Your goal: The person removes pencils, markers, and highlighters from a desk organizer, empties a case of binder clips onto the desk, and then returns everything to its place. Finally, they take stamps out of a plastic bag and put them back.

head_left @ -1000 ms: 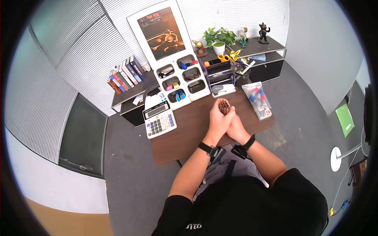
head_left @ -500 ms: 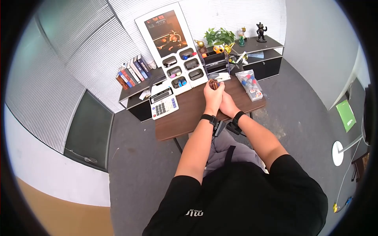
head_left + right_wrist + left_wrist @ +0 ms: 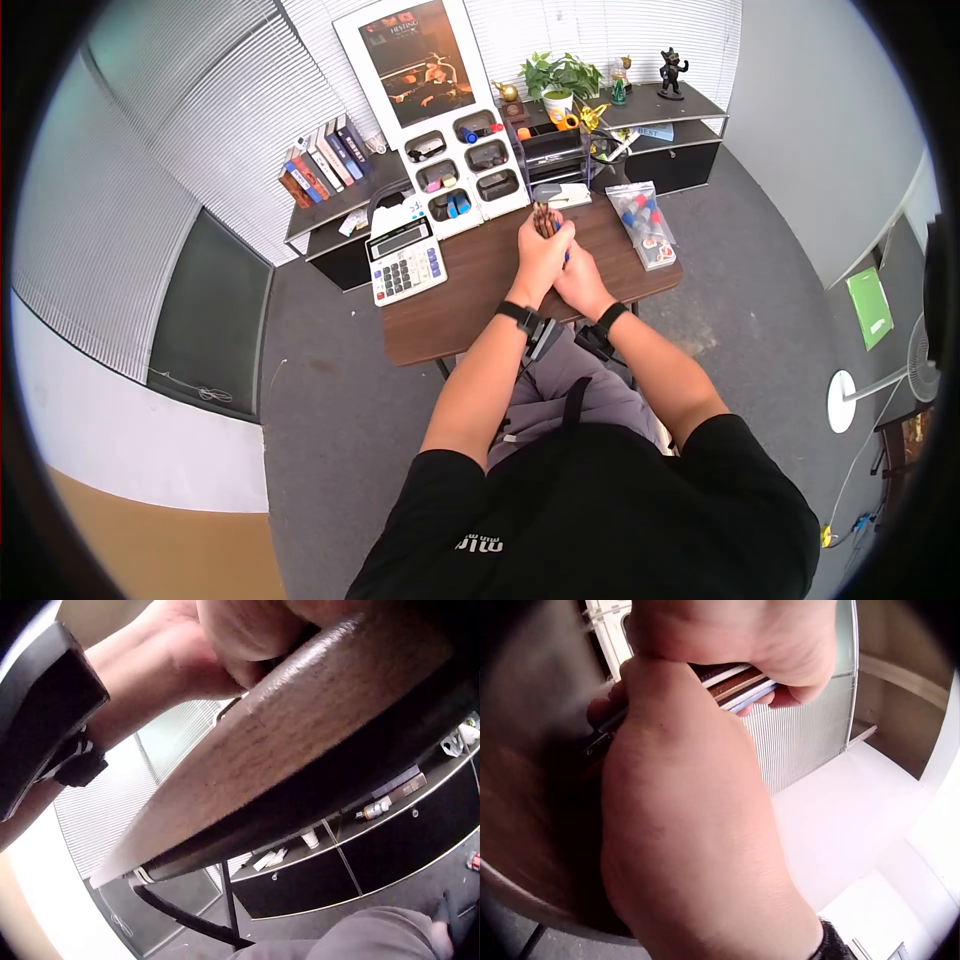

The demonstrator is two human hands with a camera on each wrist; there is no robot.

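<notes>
Both hands meet over the front half of the brown table, round a bundle of slender pencils (image 3: pixel 544 216). The left hand (image 3: pixel 541 262) grips the bundle, with brown ends sticking out above its fingers. Against it, the right hand (image 3: pixel 580 282) holds the lower part, where a bit of blue shows between the two hands. In the left wrist view, brown, white and blue shafts (image 3: pixel 739 686) run between the hands. The fingers hide most of the bundle's length. Seen from the right wrist, both hands are partly cut off above the table edge (image 3: pixel 247 757).
A calculator (image 3: pixel 406 272) lies at the table's left. Behind the hands stands a white organizer (image 3: pixel 464 182) with markers and erasers in its compartments. A white stapler (image 3: pixel 570 194) lies near the back edge; a clear bag (image 3: pixel 655 240) with red and blue items is at the right.
The hands have turned from cupping the bundle to gripping it at a slant, and a blue piece now shows between them. The head view has shifted slightly.
</notes>
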